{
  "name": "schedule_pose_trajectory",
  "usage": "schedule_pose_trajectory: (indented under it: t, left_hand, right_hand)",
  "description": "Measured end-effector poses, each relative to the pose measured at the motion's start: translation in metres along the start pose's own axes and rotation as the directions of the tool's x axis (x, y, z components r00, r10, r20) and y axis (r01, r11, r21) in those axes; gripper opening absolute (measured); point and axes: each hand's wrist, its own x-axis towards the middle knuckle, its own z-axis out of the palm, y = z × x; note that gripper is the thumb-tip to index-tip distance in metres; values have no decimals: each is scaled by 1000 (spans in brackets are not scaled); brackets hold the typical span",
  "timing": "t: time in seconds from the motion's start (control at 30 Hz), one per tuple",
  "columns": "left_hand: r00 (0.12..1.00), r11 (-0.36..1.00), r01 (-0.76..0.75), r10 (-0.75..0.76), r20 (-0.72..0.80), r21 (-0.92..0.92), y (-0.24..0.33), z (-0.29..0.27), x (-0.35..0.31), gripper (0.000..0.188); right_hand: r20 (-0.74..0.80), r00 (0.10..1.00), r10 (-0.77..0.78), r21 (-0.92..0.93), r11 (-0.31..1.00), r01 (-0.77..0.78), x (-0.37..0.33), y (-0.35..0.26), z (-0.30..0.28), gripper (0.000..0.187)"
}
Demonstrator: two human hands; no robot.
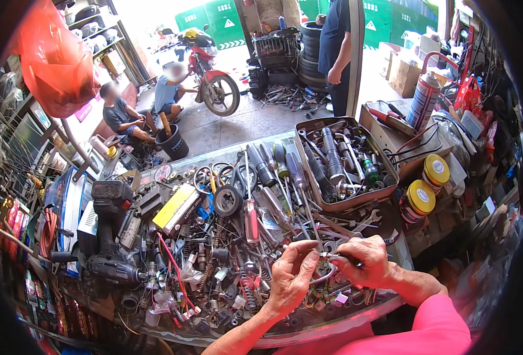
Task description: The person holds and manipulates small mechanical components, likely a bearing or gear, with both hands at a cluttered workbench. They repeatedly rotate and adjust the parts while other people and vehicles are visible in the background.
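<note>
My left hand (291, 277) is closed in a pinch, thumb against fingers, over the near right part of the cluttered bench. Close beside it, my right hand (365, 260) has its fingers curled and pinched as well. Between the two sets of fingertips is a small pale part (324, 255), too small to name. Just below it a light, curved tube or cable (326, 277) bends between the hands; whether it joins the part I cannot tell. Beyond my hands lie a red-handled screwdriver (251, 222) and an open-ended wrench (369, 221).
A metal tray of sockets and tools (349, 207) stands at the back right, near two yellow-lidded jars (420, 198). On the left lie a cordless drill (110, 236) and a yellow-and-white box (176, 207). Past the bench, people are near a red motorcycle (214, 80).
</note>
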Motion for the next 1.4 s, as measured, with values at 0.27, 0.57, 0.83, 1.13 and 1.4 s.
schedule_pose_trajectory:
  t: [0.27,0.57,0.83,1.13,1.4]
  left_hand:
    - [997,999,-36,37,67,-16,-2,0,1,22]
    - [999,999,37,-37,-10,10,-5,-1,2,19]
    - [998,998,52,-51,-22,40,0,-2,1,17]
    - [996,996,84,-84,-29,2,6,1,1,20]
    - [984,989,123,-111,139,-81,8,-4,1,22]
  right_hand:
    - [-26,1000,1,-1,1000,-1,-1,2,1,17]
    - [-9,1000,-18,-6,1000,18,-2,4,1,19]
    - [-18,999,-26,-30,999,25,-2,3,5,20]
    - [-25,1000,-7,-22,1000,6,-2,2,2,21]
    - [0,1000,7,15,1000,-7,-2,3,-1,17]
